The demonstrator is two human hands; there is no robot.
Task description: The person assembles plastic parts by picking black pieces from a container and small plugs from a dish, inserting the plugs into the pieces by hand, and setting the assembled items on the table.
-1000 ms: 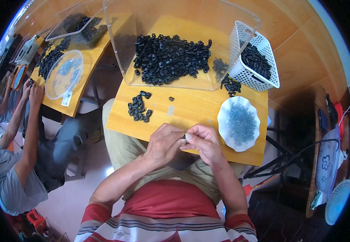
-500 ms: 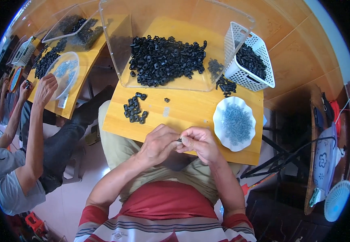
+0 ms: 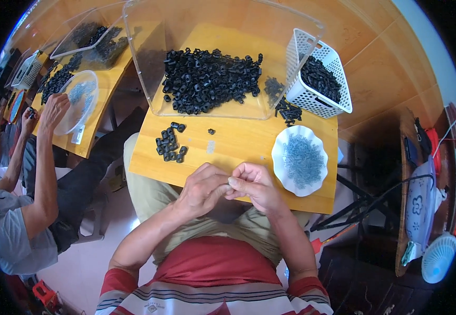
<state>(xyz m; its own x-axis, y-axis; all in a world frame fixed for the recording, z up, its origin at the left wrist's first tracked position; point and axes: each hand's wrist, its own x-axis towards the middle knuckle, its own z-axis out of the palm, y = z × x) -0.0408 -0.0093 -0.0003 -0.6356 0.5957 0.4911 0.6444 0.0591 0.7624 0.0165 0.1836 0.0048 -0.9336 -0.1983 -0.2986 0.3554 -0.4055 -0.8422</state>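
Observation:
My left hand (image 3: 203, 190) and my right hand (image 3: 254, 186) meet at the near edge of the yellow table (image 3: 228, 144), fingers closed and fingertips touching. Whatever they pinch is hidden between the fingers. Just right of my right hand stands a white scalloped dish (image 3: 278, 168) of small silvery pieces, perhaps screws (image 3: 304, 160). A group of short black plastic cylinders (image 3: 169, 144) lies on the table beyond my left hand, with one small black part (image 3: 211, 132) apart from them. Farther back, a big heap of black plastic parts (image 3: 207, 79) fills part of a clear bin (image 3: 222, 114).
A white perforated basket (image 3: 325, 107) of black slim parts (image 3: 320, 79) stands at the back right, more black parts (image 3: 289, 112) beside it. At the left, another person's hand (image 3: 55, 107) is over a clear round tub (image 3: 75, 128) on a neighbouring table. Black crossed legs (image 3: 367, 202) stand right.
The whole view has shifted slightly, moving the table a little left. My hands stay together; the small dark piece glimpsed between my fingertips earlier is now covered.

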